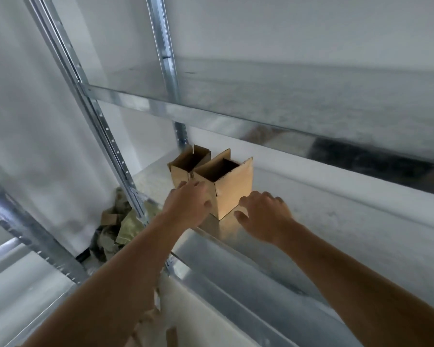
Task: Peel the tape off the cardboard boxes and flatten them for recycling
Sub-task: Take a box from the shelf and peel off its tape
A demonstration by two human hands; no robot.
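Note:
Two small brown cardboard boxes stand open-topped on a metal shelf (pixel 311 221). The nearer box (pixel 232 189) sits at the shelf's front edge, and the farther box (pixel 186 164) stands behind it to the left. My left hand (pixel 188 201) reaches to the nearer box's left side, fingers spread and touching the cardboard. My right hand (pixel 263 216) hovers just right of that box's near corner with fingers relaxed and holding nothing. No tape is plainly visible on either box.
A higher metal shelf (pixel 261 96) overhangs the boxes. Slotted steel uprights (pixel 105 136) run on the left. A heap of crumpled tape and cardboard scraps (pixel 120 221) lies on the floor below left. Flat cardboard pieces (pixel 166 329) show at the bottom.

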